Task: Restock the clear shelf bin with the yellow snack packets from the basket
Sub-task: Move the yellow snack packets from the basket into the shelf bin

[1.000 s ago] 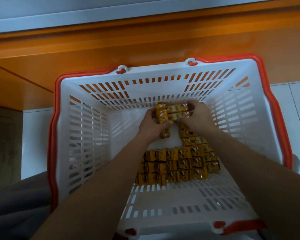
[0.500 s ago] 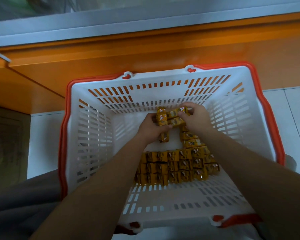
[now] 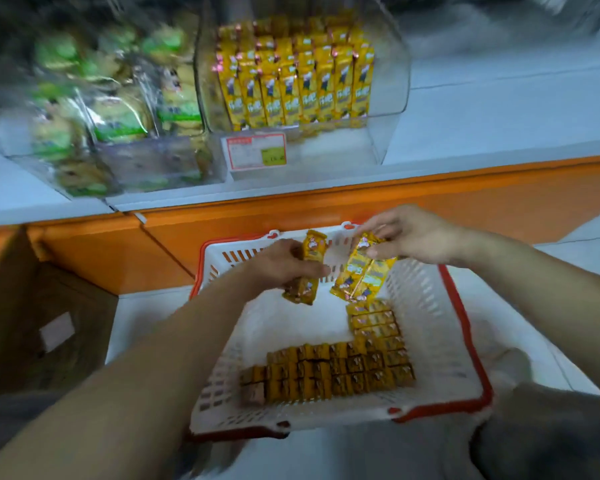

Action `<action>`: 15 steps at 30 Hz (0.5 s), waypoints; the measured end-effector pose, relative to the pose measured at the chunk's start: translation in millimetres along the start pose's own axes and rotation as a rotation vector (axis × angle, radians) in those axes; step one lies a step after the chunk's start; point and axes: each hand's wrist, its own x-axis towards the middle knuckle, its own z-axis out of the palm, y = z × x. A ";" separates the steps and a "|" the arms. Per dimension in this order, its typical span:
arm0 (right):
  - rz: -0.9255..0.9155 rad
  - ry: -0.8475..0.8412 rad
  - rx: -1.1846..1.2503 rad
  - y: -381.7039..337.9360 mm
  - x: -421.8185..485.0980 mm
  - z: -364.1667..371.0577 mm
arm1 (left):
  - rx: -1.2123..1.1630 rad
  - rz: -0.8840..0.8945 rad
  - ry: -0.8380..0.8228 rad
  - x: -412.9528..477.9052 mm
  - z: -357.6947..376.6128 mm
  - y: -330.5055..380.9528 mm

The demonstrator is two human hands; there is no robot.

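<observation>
Above the one basket (image 3: 430,306), my left hand (image 3: 286,268) curls round a yellow packet (image 3: 313,247); my right hand (image 3: 407,237) pinches a small bunch (image 3: 359,275).

Left hand (image 3: 286,268) gripping; right hand (image 3: 409,237) pinching, both raised.

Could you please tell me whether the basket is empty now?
No, rows of yellow snack packets lie on the floor of the basket.

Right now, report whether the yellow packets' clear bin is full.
Not full: yellow packets stand at the back of the clear bin; front bare.
</observation>
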 end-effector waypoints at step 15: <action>-0.354 -0.020 0.182 -141.4 -89.9 -37.4 | -0.453 0.312 -0.080 -136.8 -18.8 125.9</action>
